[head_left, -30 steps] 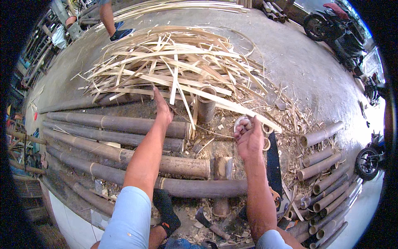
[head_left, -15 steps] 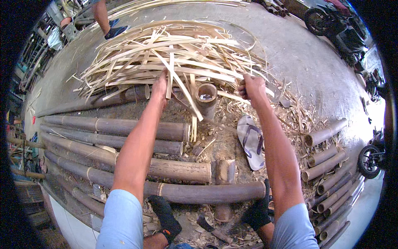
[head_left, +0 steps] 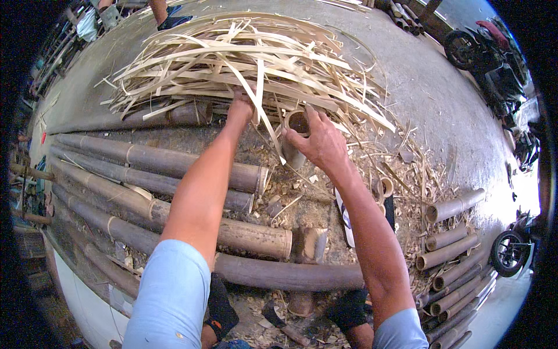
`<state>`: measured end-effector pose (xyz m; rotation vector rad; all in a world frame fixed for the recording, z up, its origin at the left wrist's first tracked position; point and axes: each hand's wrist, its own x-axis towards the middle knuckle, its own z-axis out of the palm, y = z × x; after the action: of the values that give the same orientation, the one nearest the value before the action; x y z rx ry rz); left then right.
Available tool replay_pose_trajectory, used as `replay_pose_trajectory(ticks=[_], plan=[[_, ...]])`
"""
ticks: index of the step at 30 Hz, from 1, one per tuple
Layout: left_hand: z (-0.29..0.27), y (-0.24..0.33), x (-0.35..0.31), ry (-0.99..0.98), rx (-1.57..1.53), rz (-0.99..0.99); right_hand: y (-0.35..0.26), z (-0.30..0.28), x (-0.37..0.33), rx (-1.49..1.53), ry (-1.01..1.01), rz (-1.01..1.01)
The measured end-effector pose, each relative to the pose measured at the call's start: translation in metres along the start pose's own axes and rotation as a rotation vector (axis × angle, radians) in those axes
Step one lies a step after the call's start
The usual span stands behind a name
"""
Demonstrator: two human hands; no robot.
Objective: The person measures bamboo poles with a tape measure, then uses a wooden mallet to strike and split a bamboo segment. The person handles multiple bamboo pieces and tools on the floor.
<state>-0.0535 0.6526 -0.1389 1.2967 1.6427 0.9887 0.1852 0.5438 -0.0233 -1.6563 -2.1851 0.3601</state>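
Straddling rim of upright bamboo tube [head_left: 293, 157]: right hand [head_left: 323, 141], nearer, fingers parted, grip unclear. Left hand [head_left: 241, 110] at near edge of strip pile [head_left: 256, 53], closure hidden.

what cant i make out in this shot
- Head view: the fingers of the left hand, hidden by pale strips, so its grip is unclear.
- Head view: part of the white sandal, behind the right forearm.
- Head view: whoever wears the dark shoe, mostly cut off by the top edge.
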Motion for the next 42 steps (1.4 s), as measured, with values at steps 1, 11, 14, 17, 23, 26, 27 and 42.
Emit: replay_pose_trajectory(ticks=[1, 11, 14, 17, 23, 26, 27, 42], plan=[[0.0, -0.001, -0.01, 0.152, 0.047, 0.056, 0.002, 0.001, 0.0, 0.014, -0.013, -0.011], [0.071, -0.011, -0.11, 0.104, -0.467, -0.148, -0.003, 0.006, 0.001, 0.176, -0.018, 0.045], [0.072, -0.012, -0.095, -0.034, -0.343, -0.153, 0.003, 0.002, -0.001, 0.146, -0.014, 0.077], [0.066, -0.006, -0.064, -0.151, -0.364, -0.302, 0.016, -0.011, -0.005, 0.121, 0.042, 0.073], [0.097, 0.008, -0.033, 0.011, -0.501, -0.285, 0.041, -0.068, -0.008, 0.122, 0.164, 0.049], [0.109, -0.004, -0.017, -0.069, -0.451, -0.15, 0.043, -0.108, -0.017, 0.148, 0.202, 0.008], [0.108, -0.012, -0.013, -0.125, -0.394, -0.076, 0.042, -0.12, -0.023, 0.134, 0.241, 0.0], [0.047, 0.013, -0.083, -0.044, 0.266, -0.048, 0.03, -0.061, -0.124, 0.181, 0.025, -0.011]])
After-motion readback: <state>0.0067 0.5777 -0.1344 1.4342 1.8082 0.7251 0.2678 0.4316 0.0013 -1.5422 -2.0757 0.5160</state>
